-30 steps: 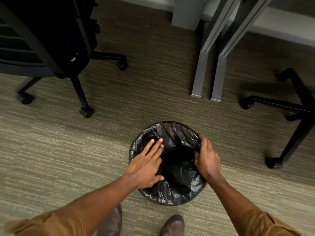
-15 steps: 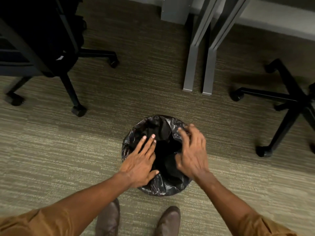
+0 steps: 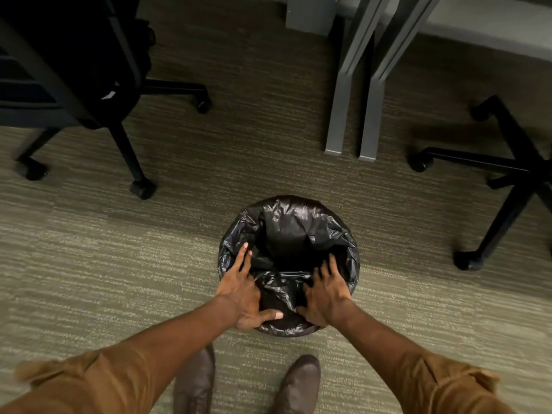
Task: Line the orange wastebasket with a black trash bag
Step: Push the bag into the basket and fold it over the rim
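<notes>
A single head-worn wide-angle view looks steeply down from above at the carpet [image 3: 119, 264], close over both outstretched forearms and shoes [image 3: 298, 383].

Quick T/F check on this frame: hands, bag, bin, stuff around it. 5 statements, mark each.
1. Both hands rest on the near side of the trash bag: left hand, right hand. True.
2. The bag lies flat on the carpet beside the bin. False: it is draped over the bin's rim.
3. Orange bin wall shows clearly. False: black plastic hides it.
4. Two grey desk legs stand beyond the bin. True.
5. The left hand grips a chair. False: it is on the bag.
</notes>
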{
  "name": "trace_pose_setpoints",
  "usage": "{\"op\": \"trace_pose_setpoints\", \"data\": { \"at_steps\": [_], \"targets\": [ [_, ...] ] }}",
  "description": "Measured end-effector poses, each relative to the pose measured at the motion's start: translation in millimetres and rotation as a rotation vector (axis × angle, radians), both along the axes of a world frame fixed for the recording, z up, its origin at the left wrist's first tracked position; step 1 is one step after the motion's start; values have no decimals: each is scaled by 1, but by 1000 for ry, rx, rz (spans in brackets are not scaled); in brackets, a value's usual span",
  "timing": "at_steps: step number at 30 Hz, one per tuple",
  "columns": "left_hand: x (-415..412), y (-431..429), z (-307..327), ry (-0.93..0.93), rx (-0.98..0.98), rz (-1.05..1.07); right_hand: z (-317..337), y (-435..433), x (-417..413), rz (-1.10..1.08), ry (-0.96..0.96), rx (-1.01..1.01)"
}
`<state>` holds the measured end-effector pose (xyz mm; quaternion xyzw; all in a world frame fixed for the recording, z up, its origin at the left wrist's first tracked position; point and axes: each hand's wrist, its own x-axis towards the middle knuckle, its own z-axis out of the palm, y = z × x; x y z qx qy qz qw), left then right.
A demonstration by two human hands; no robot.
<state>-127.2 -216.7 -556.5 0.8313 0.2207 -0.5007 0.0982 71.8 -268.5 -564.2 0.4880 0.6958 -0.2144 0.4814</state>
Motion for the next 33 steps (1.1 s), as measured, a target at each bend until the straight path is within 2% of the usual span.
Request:
{"op": "trace_pose_setpoints", "data": {
  "at_steps": [4, 9, 13, 16, 19, 22, 26, 29, 33],
  "targets": [
    [5, 2, 5, 40, 21, -18, 9, 9, -1, -58, 34, 25],
    [18, 0, 12, -159, 59, 82, 30, 30, -19, -128, 313, 284],
    [25, -7, 12, -191, 31, 44, 37, 76, -19, -353, 448, 382],
    [24, -13, 10, -151, -11, 38, 38, 110, -12, -540, 477, 407],
    [20, -15, 7, -110, -46, 91, 35, 126, -6, -636, 487, 401],
    [15, -12, 7, -158, -47, 152, 38, 118, -7, -638, 505, 384],
    [15, -1, 11, -412, 15, 211, 41, 82, -10, -593, 515, 504],
    [20, 15, 14, -498, 91, 68, 33, 45, -17, -407, 413, 489],
    [23, 46, 13, -426, 212, -58, 14, 9, -15, -283, 265, 363]
  ]
}}
